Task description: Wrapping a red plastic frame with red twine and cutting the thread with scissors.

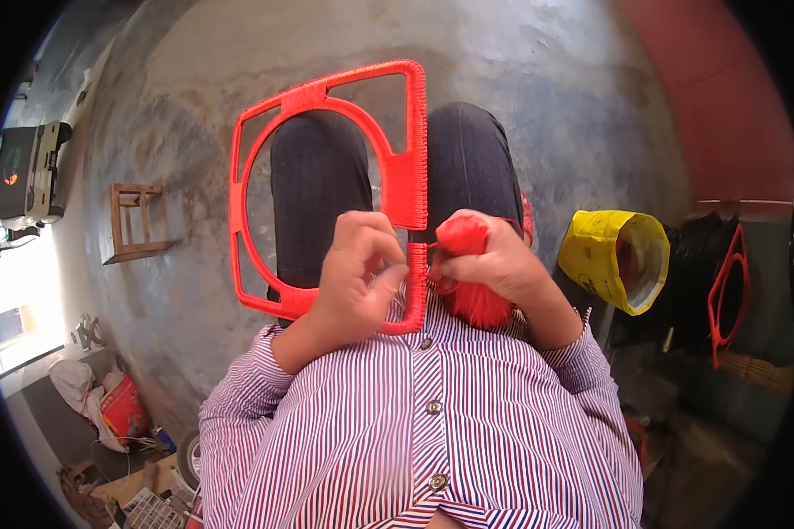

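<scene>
Grey, worn concrete floor (573, 132) spreads around the seated person, with a small wooden stool (137, 225) off to the left and a yellow bag (595, 256) to the right. From where I stand, the red-wrapped frame (408, 189) lies over the lap, its right-hand bar running between the two hands. Just left of that bar, the left hand (357, 273) has its fingers curled, thumb near forefinger; whether they pinch anything I can't make out. On the bar's other side, the right hand (503, 264) is closed around a red fibre bundle (481, 304), which bulges above and below the grip.
</scene>
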